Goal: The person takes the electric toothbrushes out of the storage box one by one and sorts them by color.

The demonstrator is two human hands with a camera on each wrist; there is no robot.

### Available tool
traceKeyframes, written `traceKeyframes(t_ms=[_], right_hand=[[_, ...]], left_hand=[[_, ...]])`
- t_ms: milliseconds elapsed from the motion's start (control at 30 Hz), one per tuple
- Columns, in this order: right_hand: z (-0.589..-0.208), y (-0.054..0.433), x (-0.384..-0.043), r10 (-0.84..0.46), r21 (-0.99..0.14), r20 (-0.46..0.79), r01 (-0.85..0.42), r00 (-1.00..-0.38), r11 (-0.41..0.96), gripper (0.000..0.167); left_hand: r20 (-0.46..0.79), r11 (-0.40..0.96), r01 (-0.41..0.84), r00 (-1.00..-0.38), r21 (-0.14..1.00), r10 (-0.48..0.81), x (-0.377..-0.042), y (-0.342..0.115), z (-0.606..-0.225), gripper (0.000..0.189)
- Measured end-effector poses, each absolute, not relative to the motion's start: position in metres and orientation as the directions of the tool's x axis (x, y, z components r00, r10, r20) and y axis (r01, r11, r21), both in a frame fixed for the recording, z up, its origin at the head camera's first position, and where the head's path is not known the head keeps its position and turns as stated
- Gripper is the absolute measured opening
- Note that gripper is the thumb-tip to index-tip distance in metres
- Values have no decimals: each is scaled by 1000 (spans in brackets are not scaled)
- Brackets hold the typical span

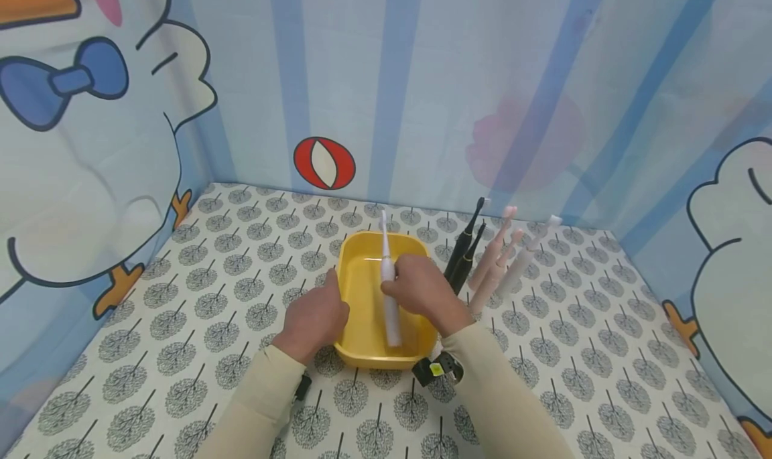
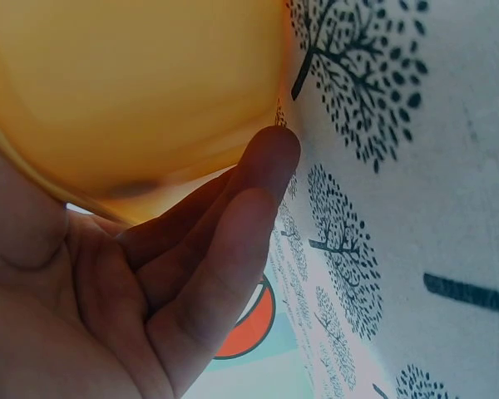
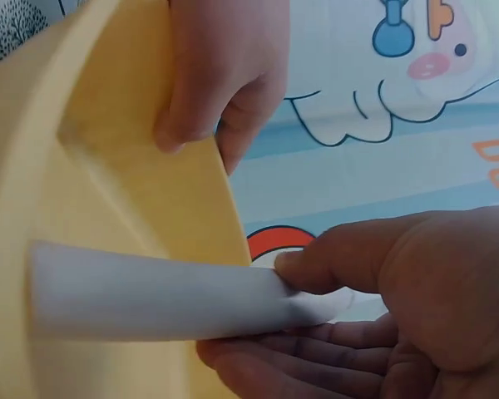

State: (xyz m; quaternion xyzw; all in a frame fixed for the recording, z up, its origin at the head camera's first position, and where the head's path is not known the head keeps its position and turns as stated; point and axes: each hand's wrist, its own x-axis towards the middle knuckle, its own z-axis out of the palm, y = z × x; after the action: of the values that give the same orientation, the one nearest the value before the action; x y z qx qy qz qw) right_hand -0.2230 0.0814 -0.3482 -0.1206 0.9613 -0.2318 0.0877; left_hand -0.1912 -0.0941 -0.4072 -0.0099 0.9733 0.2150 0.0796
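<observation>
My right hand (image 1: 422,288) pinches a white electric toothbrush (image 1: 391,315) by its upper handle, thumb against fingers. The brush head points up, and the handle's lower end is inside a yellow basin (image 1: 386,363). In the right wrist view, the toothbrush handle (image 3: 150,299) reaches in past the basin's wall. My left hand (image 1: 312,318) grips the basin's left side, thumb over the inner wall and fingers outside. From the left wrist view, curled fingers (image 2: 249,216) lie along the outer wall, close to the cloth. Whether the handle touches the basin's floor, I cannot tell.
Right of the basin stand two black toothbrushes (image 1: 463,248), two pink toothbrushes (image 1: 491,258) and a pale white toothbrush (image 1: 525,261); my right hand partly hides the black ones' bases. A tree-patterned cloth (image 1: 241,298) covers the table. A cartoon-printed curtain (image 1: 241,97) hangs behind.
</observation>
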Motion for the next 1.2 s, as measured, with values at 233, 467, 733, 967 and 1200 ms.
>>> traceKeyframes(t_ms=[233,467,733,967,1200], right_hand=[[-346,88,-207,-232,-531,-13,-190,-973,826,18],[-349,101,-191,-211,-552,186,-279,-960,786,24],[-353,116,-178,-193,-600,270,-322,-943,732,28],[-345,130,-169,-145,-650,252,-278,-957,707,35],[-334,146,-162,-96,-671,272,-260,-957,694,31]], left_hand=[[-164,909,-59,-986,413,11,-191,-94,-407,71],[-174,906,-72,-985,417,2,-192,-93,-409,71],[-181,902,-79,-984,425,-1,-192,-93,-407,71],[-189,900,-88,-982,427,-6,-192,-93,-407,71],[-185,897,-88,-983,434,-7,-193,-93,-409,71]])
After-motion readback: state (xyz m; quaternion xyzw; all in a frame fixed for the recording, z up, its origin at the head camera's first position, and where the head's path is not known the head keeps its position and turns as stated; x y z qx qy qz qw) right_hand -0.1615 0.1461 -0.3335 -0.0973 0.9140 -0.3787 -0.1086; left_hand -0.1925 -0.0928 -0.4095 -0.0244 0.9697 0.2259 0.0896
